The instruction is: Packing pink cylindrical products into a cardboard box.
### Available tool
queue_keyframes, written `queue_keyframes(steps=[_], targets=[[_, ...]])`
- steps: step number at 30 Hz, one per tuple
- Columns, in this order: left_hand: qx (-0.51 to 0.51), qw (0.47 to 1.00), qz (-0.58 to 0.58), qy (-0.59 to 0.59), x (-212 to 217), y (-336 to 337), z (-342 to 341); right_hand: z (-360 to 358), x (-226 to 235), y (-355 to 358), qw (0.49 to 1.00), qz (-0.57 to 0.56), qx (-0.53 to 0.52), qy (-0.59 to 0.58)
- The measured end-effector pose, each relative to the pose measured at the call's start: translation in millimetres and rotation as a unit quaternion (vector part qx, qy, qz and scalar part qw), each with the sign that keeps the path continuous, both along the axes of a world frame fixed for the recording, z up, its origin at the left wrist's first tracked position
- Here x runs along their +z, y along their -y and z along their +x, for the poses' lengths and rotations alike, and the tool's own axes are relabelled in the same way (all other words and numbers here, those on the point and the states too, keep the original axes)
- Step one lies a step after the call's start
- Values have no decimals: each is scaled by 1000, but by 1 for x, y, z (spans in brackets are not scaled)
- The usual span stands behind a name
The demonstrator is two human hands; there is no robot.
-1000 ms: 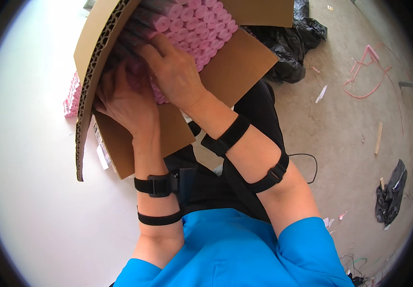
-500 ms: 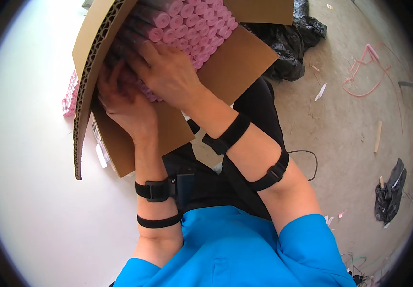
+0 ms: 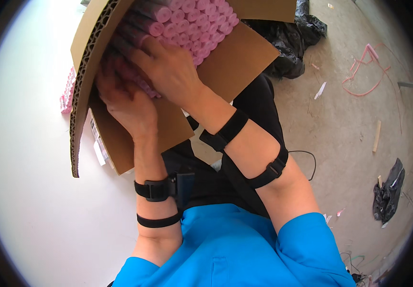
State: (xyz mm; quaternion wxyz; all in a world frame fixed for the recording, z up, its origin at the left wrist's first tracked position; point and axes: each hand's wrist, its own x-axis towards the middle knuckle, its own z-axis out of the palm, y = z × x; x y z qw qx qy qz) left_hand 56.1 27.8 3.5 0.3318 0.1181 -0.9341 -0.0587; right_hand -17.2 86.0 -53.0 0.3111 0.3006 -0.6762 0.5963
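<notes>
Head view: open cardboard box (image 3: 237, 50) with closely packed pink-ended rolls (image 3: 199, 23) inside.

A white desk (image 3: 39, 191) carries an open cardboard box (image 3: 242, 52) along its right side; farther in from that edge, just left of the box, lies a bundle of pink rolls (image 3: 67, 93). On the concrete floor (image 3: 331, 124), a crumpled black plastic bag (image 3: 285, 55) lies toward the far end. Nearer the floor's right edge are a looped pink strap (image 3: 371, 51), a wood strip (image 3: 377, 136) and a smaller black bag (image 3: 387, 193).
</notes>
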Motion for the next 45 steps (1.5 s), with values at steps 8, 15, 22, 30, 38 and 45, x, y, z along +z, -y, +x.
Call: queue_keyframes(steps=[8, 15, 22, 30, 38, 45], targets=[[91, 994, 45, -28, -1, -15, 7, 5, 4, -7, 999, 10, 24, 39], [87, 993, 43, -67, -2, -9, 6, 5, 8, -8, 999, 10, 30, 44], [32, 990, 112, -79, -3, -12, 4, 7, 3, -1, 993, 105, -5, -49], [68, 994, 82, -32, -5, -9, 8, 6, -1, 3, 997, 56, 2, -59], [39, 991, 79, -104, -9, -2, 6, 10, 3, 7, 995, 77, 12, -57], [62, 989, 132, -23, 5, -14, 5, 11, 2, 0, 999, 11, 39, -24]])
